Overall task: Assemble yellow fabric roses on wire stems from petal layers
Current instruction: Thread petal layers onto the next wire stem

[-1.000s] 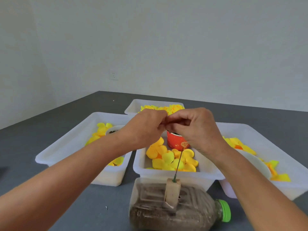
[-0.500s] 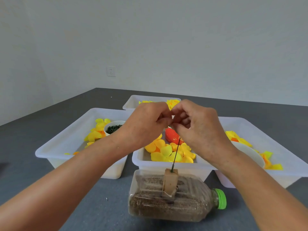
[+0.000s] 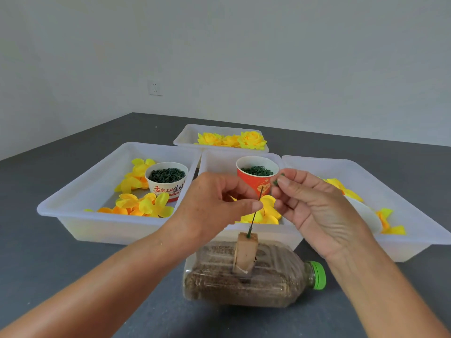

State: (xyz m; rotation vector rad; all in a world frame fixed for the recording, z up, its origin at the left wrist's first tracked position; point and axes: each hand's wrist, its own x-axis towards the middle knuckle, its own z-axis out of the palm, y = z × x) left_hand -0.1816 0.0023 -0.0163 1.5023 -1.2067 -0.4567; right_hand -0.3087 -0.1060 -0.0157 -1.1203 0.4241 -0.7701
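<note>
Left hand [image 3: 214, 206] pinches the wire stem [image 3: 255, 213]; right hand [image 3: 314, 206] pinches a green piece [image 3: 277, 182]; red cup [image 3: 256, 178] just behind, bottle [image 3: 244, 281] nearest

1. The trays [image 3: 102, 181] are showing milky, translucent, smooth plastic.
2. The petals [image 3: 144, 206] are looking like soft matt cloth.
3. The bottle [image 3: 268, 286] is gleaming as clear ribbed plastic.
4. The block [image 3: 245, 254] is appearing rough, like wood.
5. The cups [image 3: 168, 184] are looking like printed paper.

Yellow petals [image 3: 144, 206] in white trays [image 3: 80, 198], red cup [image 3: 256, 179], green bottle cap [image 3: 318, 275].
</note>
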